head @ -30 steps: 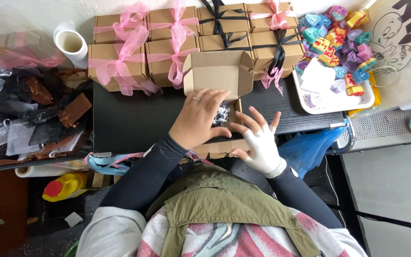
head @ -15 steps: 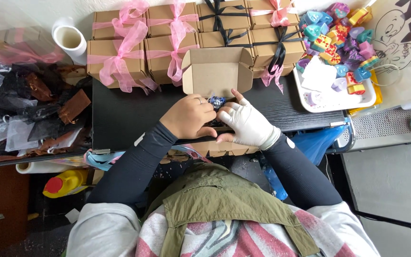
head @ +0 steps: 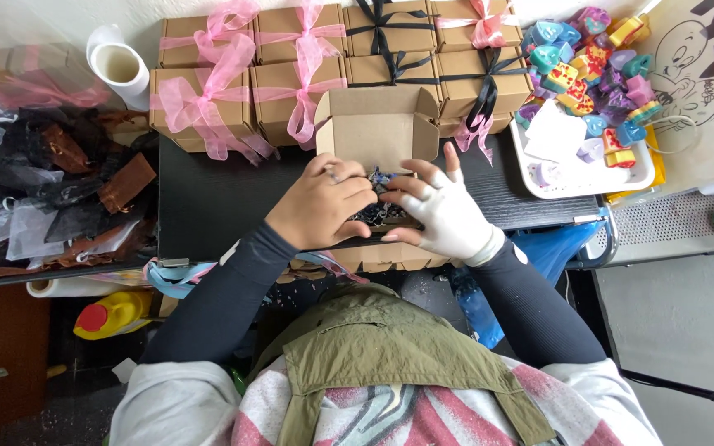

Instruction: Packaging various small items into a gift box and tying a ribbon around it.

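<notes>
Left hand (head: 320, 202) and white-gloved right hand (head: 444, 211) press together over the open kraft gift box (head: 378, 132), apparently tucking dark filling (head: 378, 215) inside; closing the lid needs everything seated flat.

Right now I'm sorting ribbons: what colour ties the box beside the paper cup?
Pink ribbon, clearest in the head view.

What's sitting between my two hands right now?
In the head view, a dark, blue-flecked bundle lies between the left hand and gloved right hand, inside the open cardboard box.

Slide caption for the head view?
Bare left hand and gloved right hand press dark filling into open cardboard box beside ribboned boxes.
</notes>
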